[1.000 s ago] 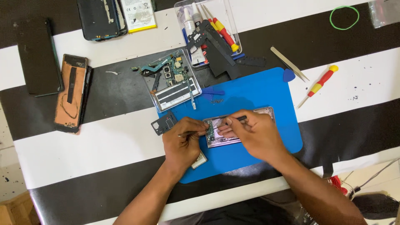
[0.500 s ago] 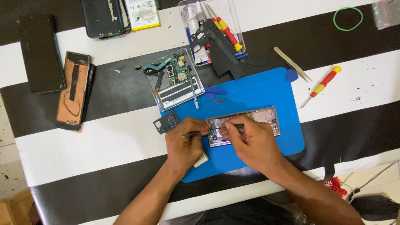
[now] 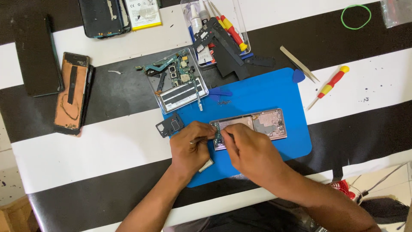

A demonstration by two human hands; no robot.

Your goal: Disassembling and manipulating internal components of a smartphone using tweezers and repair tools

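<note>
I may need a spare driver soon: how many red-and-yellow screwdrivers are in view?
2. One screwdriver lies loose on the striped table right of the blue mat; another sits in the clear tray at top centre. More may be hidden there.

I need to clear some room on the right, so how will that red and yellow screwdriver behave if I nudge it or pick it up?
The red and yellow screwdriver has a rounded handle and lies loose on the striped table, so a nudge would probably roll it. It looks small and slim, so likely light and rigid. The thin tip could slip through fingers; grip the handle.
</note>
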